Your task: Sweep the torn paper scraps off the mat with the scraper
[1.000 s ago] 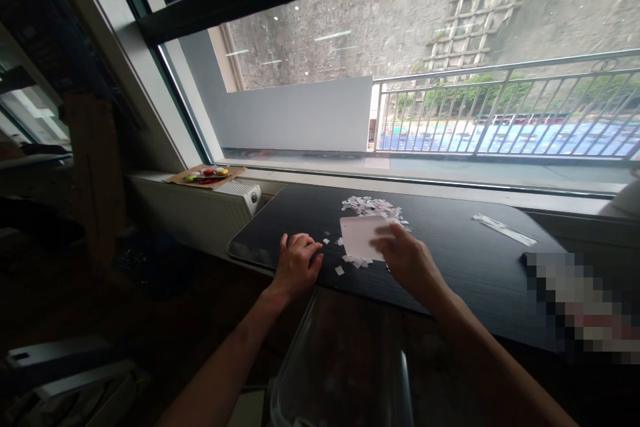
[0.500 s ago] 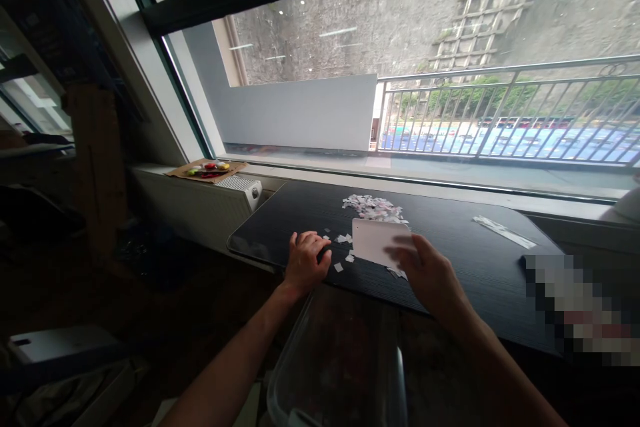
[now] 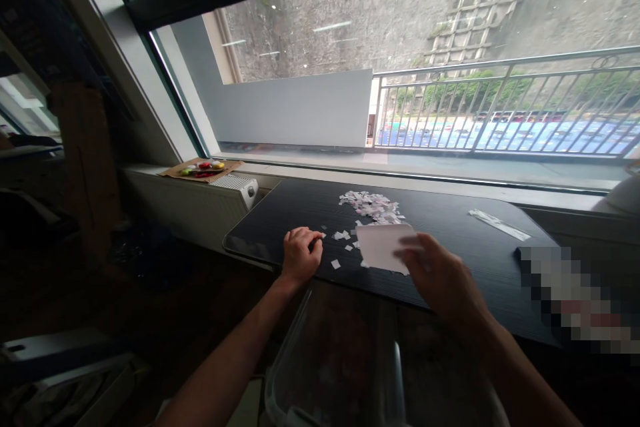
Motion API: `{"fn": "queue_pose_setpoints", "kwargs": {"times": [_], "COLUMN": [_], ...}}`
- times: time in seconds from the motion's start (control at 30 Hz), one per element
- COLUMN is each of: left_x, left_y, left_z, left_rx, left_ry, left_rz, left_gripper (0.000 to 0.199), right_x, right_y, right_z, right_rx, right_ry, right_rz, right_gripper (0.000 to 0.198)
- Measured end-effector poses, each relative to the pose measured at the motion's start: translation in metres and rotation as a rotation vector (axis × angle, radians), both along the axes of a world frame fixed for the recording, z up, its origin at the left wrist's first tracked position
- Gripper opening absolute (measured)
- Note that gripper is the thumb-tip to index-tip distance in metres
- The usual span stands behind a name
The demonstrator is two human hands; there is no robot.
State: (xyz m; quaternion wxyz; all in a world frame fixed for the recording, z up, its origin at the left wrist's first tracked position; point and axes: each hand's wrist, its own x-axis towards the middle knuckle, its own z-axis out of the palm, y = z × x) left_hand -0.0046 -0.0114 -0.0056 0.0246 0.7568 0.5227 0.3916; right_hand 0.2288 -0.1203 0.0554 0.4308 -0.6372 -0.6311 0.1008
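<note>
Over the last second the pale card [image 3: 381, 247] slides to the right and toward the near side, ending clear of the left hand. The right hand [image 3: 445, 273] grips it by its right end, fingers closed on it (they are blurred, so the exact hold is hard to read). The card sits over the near part of the tabletop [image 3: 440, 213], just in front of the main heap of paper scraps [image 3: 373, 203], with a few bits showing along its lower edge; whether it touches the surface I cannot tell.

That shift leaves more loose scraps [image 3: 341, 235] in plain view between the card and the left hand, so, as I judge it, those bits remain ungathered while the card works the nearer ones. One separate square scrap [image 3: 335, 264] lies close to the near edge.

The left hand [image 3: 301, 255] barely changes place: it rests by that edge with half-curled fingers, a small scrap right at the fingertips, though whether it is pinched or merely touched I cannot tell.
</note>
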Motion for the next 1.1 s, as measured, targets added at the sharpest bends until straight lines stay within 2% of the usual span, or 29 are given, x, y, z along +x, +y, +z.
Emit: {"fn": "queue_pose_setpoints", "kwargs": {"times": [0.07, 0.13, 0.3, 0.4, 0.53, 0.7, 0.8, 0.87, 1.0, 1.1], "left_x": [0.002, 0.004, 0.006, 0.006, 0.006, 0.006, 0.006, 0.006, 0.007, 0.007], "left_y": [-0.003, -0.006, -0.008, -0.008, -0.009, -0.009, -0.009, -0.009, -0.009, -0.009], "left_z": [-0.001, -0.001, 0.000, 0.001, 0.001, 0.001, 0.002, 0.002, 0.003, 0.003], "left_rx": [0.020, 0.027, 0.028, 0.038, 0.043, 0.050, 0.046, 0.044, 0.032, 0.018], "left_ry": [0.010, 0.027, 0.049, 0.068, 0.091, 0.095, 0.101, 0.090, 0.028, 0.007], "left_rz": [0.006, 0.010, 0.013, 0.020, 0.024, 0.020, 0.027, 0.042, 0.061, 0.064], "left_gripper": [0.018, 0.018, 0.019, 0.018, 0.018, 0.018, 0.018, 0.022, 0.034, 0.039], "right_x": [0.009, 0.016, 0.029, 0.039, 0.043, 0.043, 0.037, 0.025, -0.016, -0.039], "right_y": [-0.009, -0.015, -0.018, -0.024, -0.034, -0.037, -0.036, -0.031, -0.007, 0.010], "right_z": [0.003, 0.003, -0.012, -0.016, -0.015, -0.009, -0.002, 0.001, 0.000, -0.003], "right_rx": [0.013, 0.024, -0.025, -0.039, 0.020, -0.062, -0.038, -0.021, -0.028, 0.008], "right_ry": [-0.043, 0.011, 0.119, 0.090, 0.101, 0.031, -0.015, 0.028, 0.120, 0.073], "right_rz": [-0.073, -0.096, -0.079, -0.164, -0.241, -0.258, -0.304, -0.247, 0.028, 0.098], "right_gripper": [0.018, 0.021, 0.024, 0.023, 0.024, 0.025, 0.025, 0.025, 0.023, 0.022]}}
